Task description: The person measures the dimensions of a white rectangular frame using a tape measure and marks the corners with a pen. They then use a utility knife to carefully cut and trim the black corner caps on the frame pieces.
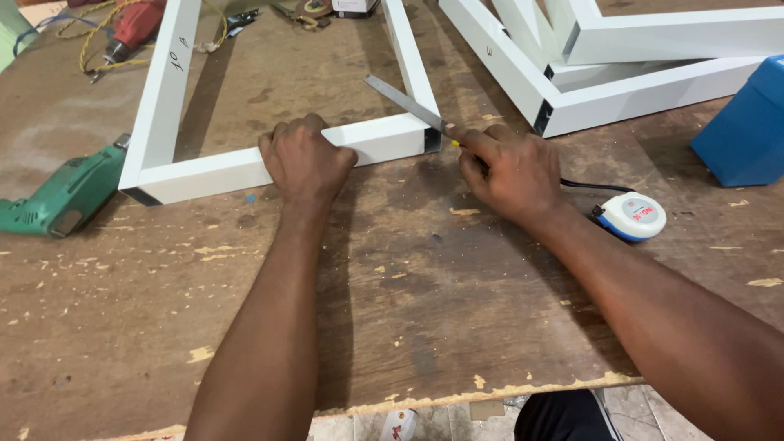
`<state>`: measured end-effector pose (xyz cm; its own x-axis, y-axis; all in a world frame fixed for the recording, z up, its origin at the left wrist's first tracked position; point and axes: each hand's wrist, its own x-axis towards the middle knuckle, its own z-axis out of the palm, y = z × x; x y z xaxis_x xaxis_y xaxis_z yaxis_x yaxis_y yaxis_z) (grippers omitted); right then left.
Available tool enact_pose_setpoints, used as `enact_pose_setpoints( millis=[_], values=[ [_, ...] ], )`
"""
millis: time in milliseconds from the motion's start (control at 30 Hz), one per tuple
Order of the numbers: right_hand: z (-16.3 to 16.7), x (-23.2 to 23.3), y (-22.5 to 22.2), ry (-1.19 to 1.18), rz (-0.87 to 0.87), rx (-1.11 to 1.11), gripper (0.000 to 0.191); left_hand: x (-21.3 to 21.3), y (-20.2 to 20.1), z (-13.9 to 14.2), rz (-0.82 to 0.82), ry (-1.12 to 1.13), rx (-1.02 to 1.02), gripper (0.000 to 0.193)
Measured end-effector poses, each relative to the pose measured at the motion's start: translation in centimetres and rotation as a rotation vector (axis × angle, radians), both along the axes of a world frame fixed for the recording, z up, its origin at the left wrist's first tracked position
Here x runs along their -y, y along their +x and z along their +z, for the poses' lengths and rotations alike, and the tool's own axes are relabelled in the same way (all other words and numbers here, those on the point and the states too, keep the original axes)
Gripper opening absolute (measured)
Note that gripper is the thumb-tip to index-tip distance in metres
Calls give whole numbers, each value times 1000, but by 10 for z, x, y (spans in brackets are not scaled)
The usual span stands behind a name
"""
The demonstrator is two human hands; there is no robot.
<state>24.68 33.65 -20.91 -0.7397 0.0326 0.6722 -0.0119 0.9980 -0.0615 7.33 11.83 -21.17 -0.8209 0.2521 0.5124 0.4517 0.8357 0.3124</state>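
Observation:
A white rectangular metal frame [167, 98] lies flat on a worn wooden worktable [408, 286]. My left hand [304, 162] presses down over the frame's near bar, fingers curled on it. My right hand [510, 170] sits at the frame's near right corner and pinches the end of a thin grey metal strip [402, 101], with a small yellow tip showing at the fingers. The strip runs diagonally up and left across the corner joint.
A green power drill [61, 196] lies at the left edge. A white and blue tape measure [633, 216] rests right of my right hand. More white frames [621, 73] are stacked at the back right beside a blue box [747, 126]. A red tool [131, 28] and cables lie far left.

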Motion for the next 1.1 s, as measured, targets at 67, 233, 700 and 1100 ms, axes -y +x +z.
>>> enact_pose_setpoints(
  millis=[67, 233, 700, 1100],
  values=[
    [0, 0, 2, -42, -6, 24, 35, 0, -1, -2, -2, -1, 3, 28],
    [0, -1, 1, -41, 21, -54, 35, 20, -12, 8, -109, -77, -64, 29],
    [6, -3, -4, -125, 16, -56, 27, 39, -7, 26, 97, -196, 80, 28],
    [9, -5, -7, -169, -54, -4, 39, 23, 16, 39, 161, -248, 196, 24]
  ],
)
